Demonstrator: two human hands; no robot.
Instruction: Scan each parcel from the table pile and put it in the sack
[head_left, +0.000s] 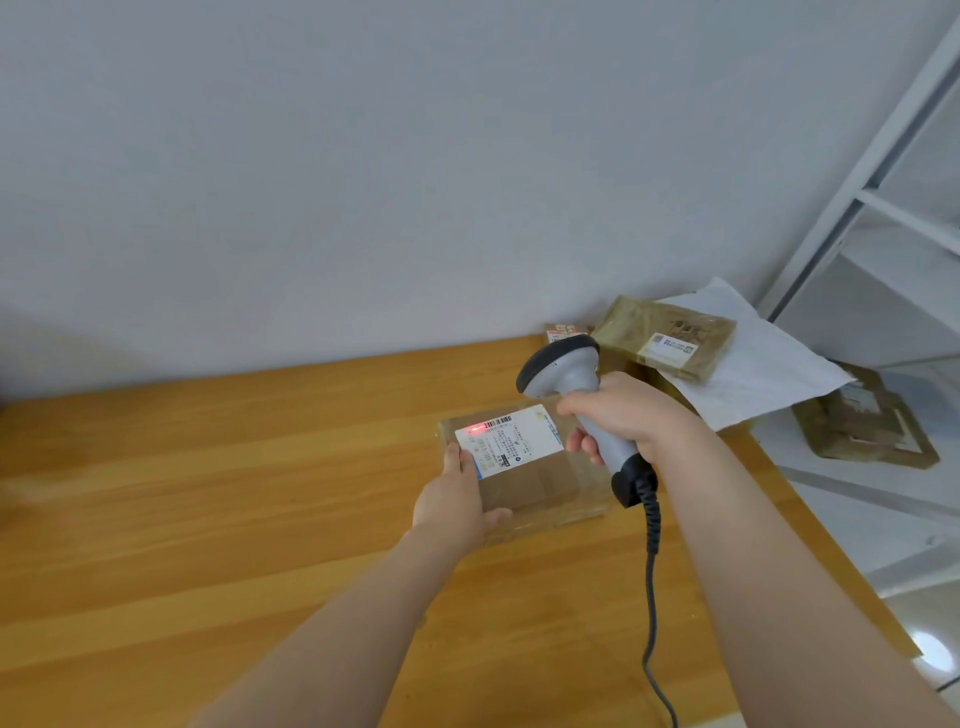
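Observation:
A flat brown cardboard parcel (540, 486) lies on the wooden table (208, 493), its white shipping label (511, 444) facing up. My left hand (457, 501) grips the parcel's near-left corner, thumb on the label edge. My right hand (628, 415) grips the handle of a grey and black barcode scanner (563, 369), which points down at the label. A red scan spot glows on the label's barcode. At the table's far right corner, another taped brown parcel (670, 338) lies on a white bag (753, 374). The sack is not recognisable in view.
A small box (566, 330) stands behind the scanner against the grey wall. A brown taped parcel (867, 426) lies on the floor right of the table. White metal shelving (883, 182) stands at the far right. The scanner's black cable (652, 597) trails toward me.

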